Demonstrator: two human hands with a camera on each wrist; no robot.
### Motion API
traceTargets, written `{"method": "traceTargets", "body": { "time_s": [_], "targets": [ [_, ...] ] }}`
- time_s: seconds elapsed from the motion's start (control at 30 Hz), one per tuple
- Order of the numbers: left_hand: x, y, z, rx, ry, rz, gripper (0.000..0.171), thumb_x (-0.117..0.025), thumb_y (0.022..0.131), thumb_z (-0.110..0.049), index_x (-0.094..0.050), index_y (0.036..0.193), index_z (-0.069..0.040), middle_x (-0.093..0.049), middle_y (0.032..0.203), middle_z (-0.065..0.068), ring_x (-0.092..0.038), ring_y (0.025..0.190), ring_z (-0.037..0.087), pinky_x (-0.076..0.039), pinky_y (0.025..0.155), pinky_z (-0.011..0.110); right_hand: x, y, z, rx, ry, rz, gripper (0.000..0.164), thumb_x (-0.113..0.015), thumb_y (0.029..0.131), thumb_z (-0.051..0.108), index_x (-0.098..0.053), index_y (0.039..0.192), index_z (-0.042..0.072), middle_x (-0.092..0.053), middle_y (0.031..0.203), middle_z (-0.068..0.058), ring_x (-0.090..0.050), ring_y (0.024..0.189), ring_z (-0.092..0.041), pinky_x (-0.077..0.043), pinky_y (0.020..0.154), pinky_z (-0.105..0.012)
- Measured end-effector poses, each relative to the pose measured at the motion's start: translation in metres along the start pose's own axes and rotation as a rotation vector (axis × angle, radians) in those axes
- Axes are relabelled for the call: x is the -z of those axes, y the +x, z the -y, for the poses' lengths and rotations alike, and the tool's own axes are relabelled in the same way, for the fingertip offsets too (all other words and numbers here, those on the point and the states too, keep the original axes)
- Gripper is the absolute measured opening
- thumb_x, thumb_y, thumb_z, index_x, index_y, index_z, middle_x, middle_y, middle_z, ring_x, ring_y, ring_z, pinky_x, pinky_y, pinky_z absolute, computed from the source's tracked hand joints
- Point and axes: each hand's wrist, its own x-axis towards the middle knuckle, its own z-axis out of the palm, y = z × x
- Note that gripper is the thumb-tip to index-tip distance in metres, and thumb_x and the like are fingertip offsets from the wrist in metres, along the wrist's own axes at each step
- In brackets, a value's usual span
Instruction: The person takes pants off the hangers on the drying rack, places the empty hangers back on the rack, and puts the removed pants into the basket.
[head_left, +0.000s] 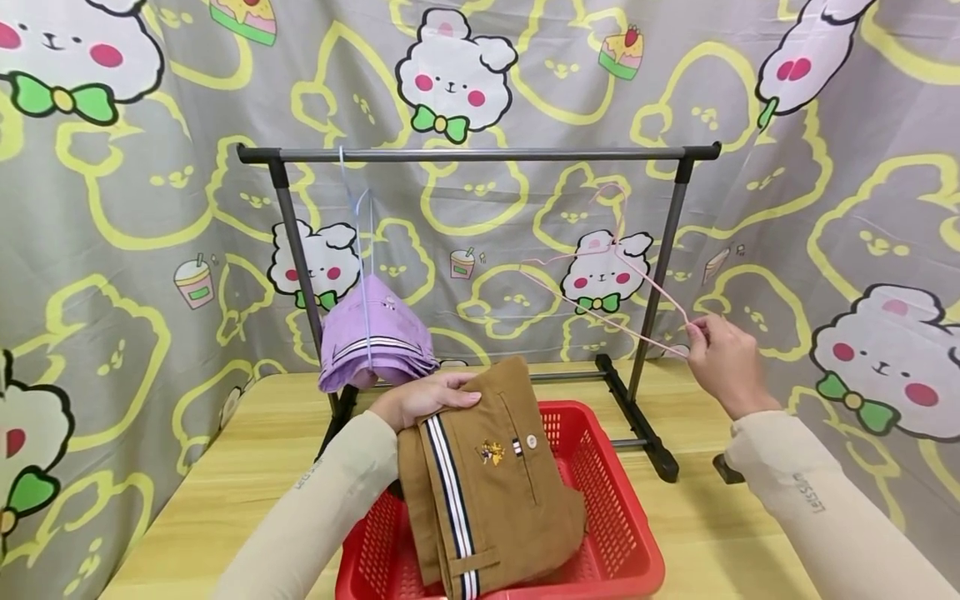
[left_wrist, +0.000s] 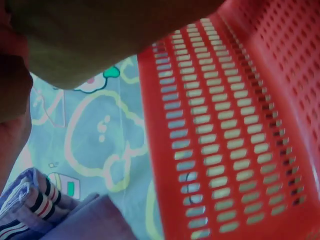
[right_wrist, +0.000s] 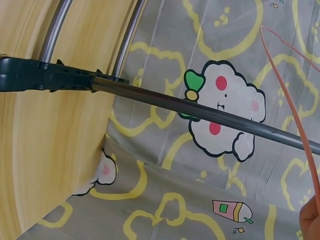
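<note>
Bright, even light fills the head view, with soft shading in the folded brown cloth garment [head_left: 517,492] and a sheen along the grey metal rail [head_left: 480,155]. The left wrist view is dimmer, bluish and soft, its upper left dark; the right wrist view bends straight lines at left.

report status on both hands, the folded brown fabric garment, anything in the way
Left hand holding folded brown fabric garment, over red perforated plastic basket. Right hand gripping bare pink triangular hanger. Nothing seen between hanger and garment.
</note>
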Motion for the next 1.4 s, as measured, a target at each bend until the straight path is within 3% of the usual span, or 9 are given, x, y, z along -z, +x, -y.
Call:
{"method": "traceTargets", "body": {
  "time_s": [0.23,0.4,0.6,0.73,0.87,1.03,1.1,1.2,1.4],
  "targets": [
    [0.007,-0.004,-0.011,0.046,0.325,-0.083,0.056,-0.057,0.098,-0.018,-0.035,0.148,-0.005,-0.059,0.125,0.013,-0.063,0.104,0.023,-0.046,0.095,0.037,0.0,0.001,0.0,0.003,-0.002,-0.008,0.011,-0.059,0.093,0.003,-0.06,0.088,-0.007,-0.059,0.072,-0.021,-0.054,0.06,-0.036,-0.042,0.056,-0.051],
    [0.007,-0.006,-0.016,0.065,0.593,-0.142,0.06,-0.061,0.097,-0.022,-0.035,0.15,-0.011,-0.051,0.137,0.008,-0.051,0.12,0.019,-0.032,0.106,0.037,0.001,0.001,0.0,0.005,-0.001,-0.008,0.01,-0.059,0.092,0.002,-0.06,0.087,-0.007,-0.059,0.072,-0.022,-0.054,0.06,-0.037,-0.042,0.056,-0.052],
    [0.0,-0.01,-0.026,0.108,0.782,-0.17,0.062,-0.059,0.097,-0.015,-0.031,0.152,-0.021,-0.048,0.141,0.006,-0.044,0.128,0.022,-0.029,0.109,0.043,0.001,-0.001,0.002,-0.001,0.002,0.008,0.01,-0.058,0.092,0.002,-0.06,0.089,-0.007,-0.06,0.074,-0.022,-0.054,0.06,-0.036,-0.042,0.057,-0.05],
    [-0.006,-0.008,-0.032,0.13,0.885,-0.193,0.071,-0.061,0.088,0.003,-0.034,0.151,-0.018,-0.048,0.142,0.008,-0.045,0.128,0.024,-0.033,0.107,0.043,0.002,-0.002,0.0,0.005,0.005,-0.006,0.009,-0.058,0.092,0.001,-0.06,0.089,-0.008,-0.059,0.073,-0.021,-0.054,0.06,-0.036,-0.041,0.057,-0.05],
    [-0.011,-0.002,-0.034,0.157,0.936,-0.226,0.074,-0.067,0.079,-0.002,-0.039,0.147,-0.009,-0.05,0.136,0.009,-0.046,0.124,0.024,-0.033,0.106,0.041,0.001,-0.003,-0.001,0.003,0.004,0.003,0.01,-0.059,0.092,0.001,-0.061,0.09,-0.008,-0.06,0.074,-0.022,-0.054,0.059,-0.035,-0.041,0.056,-0.05],
    [-0.017,0.006,-0.035,0.243,0.957,-0.312,0.071,-0.069,0.088,-0.041,-0.041,0.145,-0.009,-0.052,0.135,0.009,-0.046,0.127,0.025,-0.034,0.106,0.041,0.0,-0.005,-0.001,0.007,0.006,-0.002,0.009,-0.059,0.092,0.001,-0.062,0.091,-0.008,-0.061,0.073,-0.021,-0.054,0.058,-0.034,-0.041,0.054,-0.049],
    [-0.019,0.012,-0.035,0.27,0.993,-0.339,0.072,-0.066,0.088,-0.049,-0.043,0.143,-0.008,-0.056,0.129,0.009,-0.05,0.123,0.025,-0.037,0.104,0.041,0.0,-0.006,-0.002,0.012,0.009,-0.013,0.009,-0.06,0.092,0.001,-0.062,0.091,-0.008,-0.06,0.073,-0.021,-0.054,0.058,-0.034,-0.041,0.054,-0.048],
    [-0.021,0.02,-0.034,0.309,1.036,-0.358,0.071,-0.068,0.086,-0.051,-0.047,0.138,-0.008,-0.06,0.114,0.006,-0.055,0.112,0.024,-0.042,0.098,0.04,-0.001,-0.006,-0.002,0.011,0.01,-0.014,0.009,-0.06,0.092,0.001,-0.062,0.091,-0.008,-0.061,0.073,-0.021,-0.054,0.058,-0.033,-0.041,0.054,-0.048],
    [-0.015,0.03,-0.029,0.356,0.942,-0.365,0.071,-0.08,0.079,-0.04,-0.049,0.133,-0.007,-0.059,0.103,0.003,-0.056,0.101,0.02,-0.042,0.096,0.038,-0.001,-0.007,-0.002,-0.004,0.011,0.012,0.009,-0.059,0.093,0.001,-0.062,0.092,-0.007,-0.06,0.074,-0.021,-0.053,0.057,-0.032,-0.04,0.053,-0.046]
  ]
}}
